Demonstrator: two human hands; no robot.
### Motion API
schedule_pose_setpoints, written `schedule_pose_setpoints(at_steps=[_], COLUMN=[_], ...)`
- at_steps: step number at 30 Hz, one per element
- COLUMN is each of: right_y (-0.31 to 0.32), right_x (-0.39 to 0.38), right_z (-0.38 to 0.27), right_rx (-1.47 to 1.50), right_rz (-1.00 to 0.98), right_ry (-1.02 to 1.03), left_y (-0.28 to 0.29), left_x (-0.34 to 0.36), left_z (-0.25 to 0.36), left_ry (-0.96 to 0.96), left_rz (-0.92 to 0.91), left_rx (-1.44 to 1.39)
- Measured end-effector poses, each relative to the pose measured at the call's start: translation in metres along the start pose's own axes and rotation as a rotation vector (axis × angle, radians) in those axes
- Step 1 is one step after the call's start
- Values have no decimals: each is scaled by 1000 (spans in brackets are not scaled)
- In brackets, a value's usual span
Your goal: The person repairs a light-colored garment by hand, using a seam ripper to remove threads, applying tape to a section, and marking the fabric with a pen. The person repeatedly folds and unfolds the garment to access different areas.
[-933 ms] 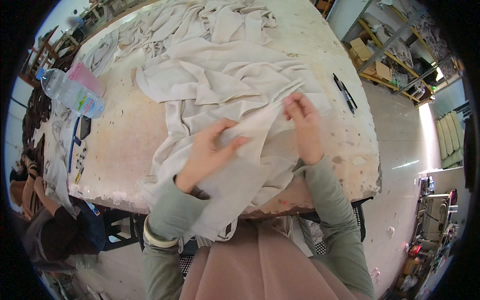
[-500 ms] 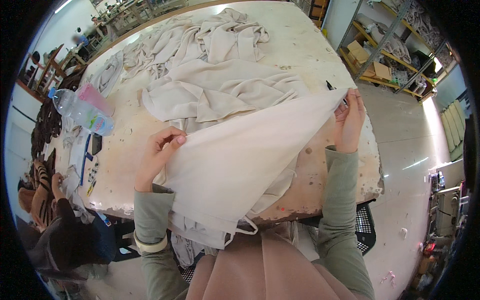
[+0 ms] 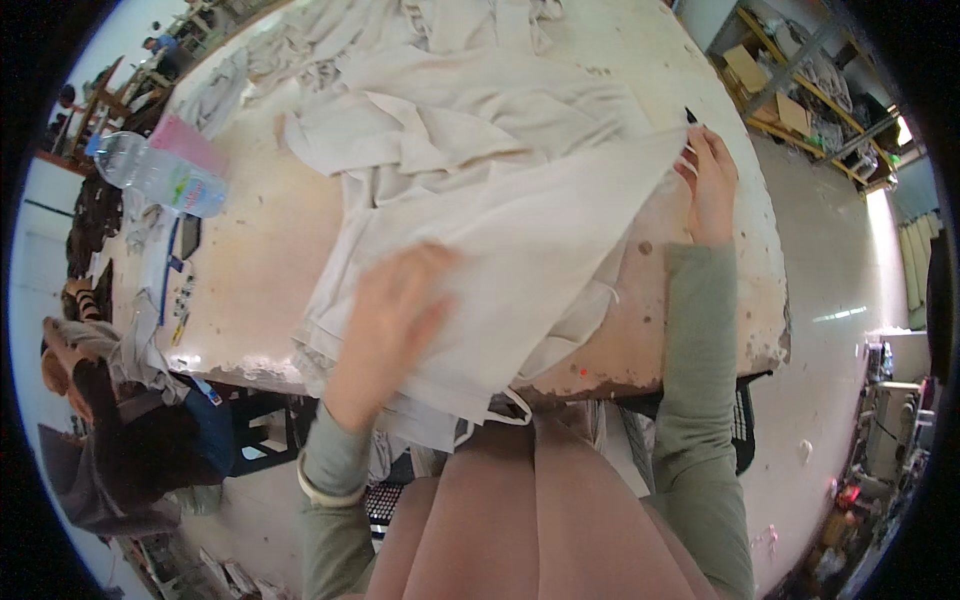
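Note:
A cream cloth garment (image 3: 520,240) with a thin loop at its near edge lies over the table's front edge. My right hand (image 3: 712,175) pinches its far right corner, pulling that end taut. A small dark pointed tip (image 3: 691,116) sticks out just beyond those fingers; what tool it belongs to is hidden. My left hand (image 3: 400,310) is over the middle of the garment, smeared by motion, so its fingers cannot be read. Beyond, more cream cloth (image 3: 440,120) lies rumpled in layers, touching the piece I handle.
A clear plastic bottle (image 3: 165,180) lies at the left beside a pink object (image 3: 185,145). Small tools (image 3: 182,310) lie near the left edge, close to a co-worker's arm (image 3: 95,385). Metal shelves (image 3: 800,110) stand at the far right; a black crate (image 3: 743,430) sits below the table.
My left hand has let go of the garment's upper edge and moved right and down over it. The cloth has sunk flatter onto the table. My right hand keeps hold of the corner.

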State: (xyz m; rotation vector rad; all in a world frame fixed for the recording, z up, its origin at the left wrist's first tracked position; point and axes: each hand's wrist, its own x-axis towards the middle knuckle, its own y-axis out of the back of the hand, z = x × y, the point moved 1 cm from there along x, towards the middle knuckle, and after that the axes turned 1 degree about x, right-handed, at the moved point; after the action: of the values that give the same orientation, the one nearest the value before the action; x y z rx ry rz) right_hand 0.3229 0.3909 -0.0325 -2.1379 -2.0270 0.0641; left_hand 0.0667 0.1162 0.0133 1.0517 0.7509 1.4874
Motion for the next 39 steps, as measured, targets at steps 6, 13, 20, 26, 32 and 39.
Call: schedule_pose_setpoints(at_steps=[6,13,20,26,32,39], right_y=[9,13,14,18,-4,-77], right_x=[14,19,21,27,12,-114], right_z=[21,23,27,33,19,-54], right_rx=[56,107,117,83,-99,42], right_rz=[-25,-13,12,-24,68,-1173], right_ry=[-56,-47,-45,-5,41,-123], left_y=[-71,-91,-93,-97,-89,-42], left_x=[-71,-85,-109,-136,-122,-68], left_z=[60,56,41,26,31,29], left_ry=[-70,-69,-15,71,114,128], left_rz=[-260,-217,99,258,298,248], left_rx=[150,235,44,-43,-113,-301])
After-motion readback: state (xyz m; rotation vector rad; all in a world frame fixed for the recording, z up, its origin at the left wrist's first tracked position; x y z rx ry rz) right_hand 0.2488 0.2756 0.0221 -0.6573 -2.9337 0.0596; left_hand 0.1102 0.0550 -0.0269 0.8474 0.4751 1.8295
